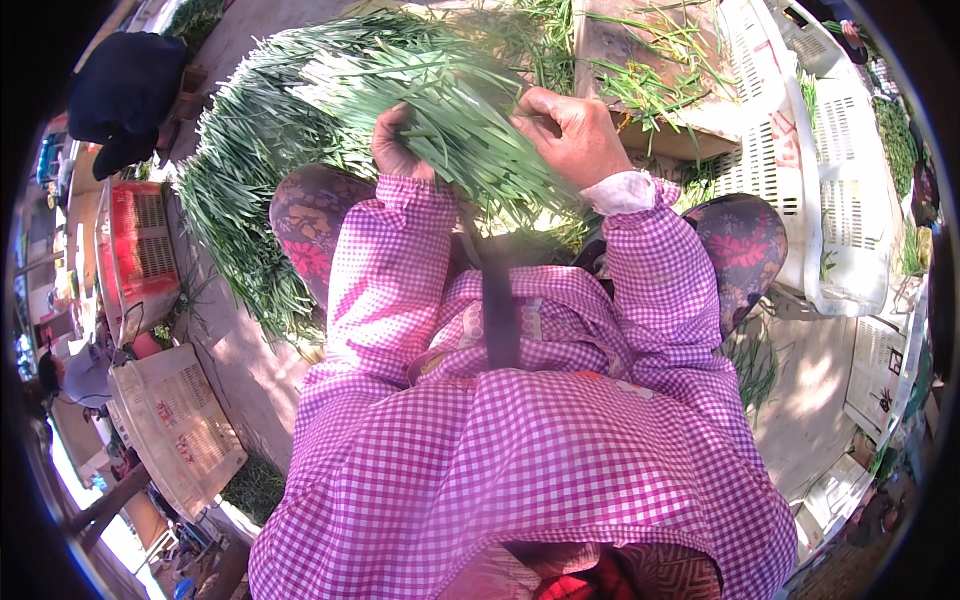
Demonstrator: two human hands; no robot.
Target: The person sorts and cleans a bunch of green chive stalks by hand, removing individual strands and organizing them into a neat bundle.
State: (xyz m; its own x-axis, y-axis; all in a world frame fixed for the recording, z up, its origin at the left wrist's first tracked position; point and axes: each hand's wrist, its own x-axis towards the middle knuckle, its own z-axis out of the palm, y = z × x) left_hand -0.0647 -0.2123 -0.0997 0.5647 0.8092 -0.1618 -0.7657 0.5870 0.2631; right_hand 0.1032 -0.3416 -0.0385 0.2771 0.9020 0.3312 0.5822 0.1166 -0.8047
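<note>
A thick bunch of garlic chives (455, 125) lies slantwise across my lap, its long green leaves fanned between my hands. My left hand (395, 145) is closed around the bunch from its left side, with most of its fingers hidden under the leaves. Against the right edge of the bunch, my right hand (575, 135) has thumb and forefinger pinched together; whatever sits between them is too small to make out. A large heap of garlic chives (240, 180) curves around beyond my left knee.
Loose leaves lie on a wooden board (655, 60) at the far right. Beside it stand white plastic crates (845, 200). On the left are a red crate (140, 240) and a pale crate (178, 425). A person in dark clothing (125, 95) is at the far left.
</note>
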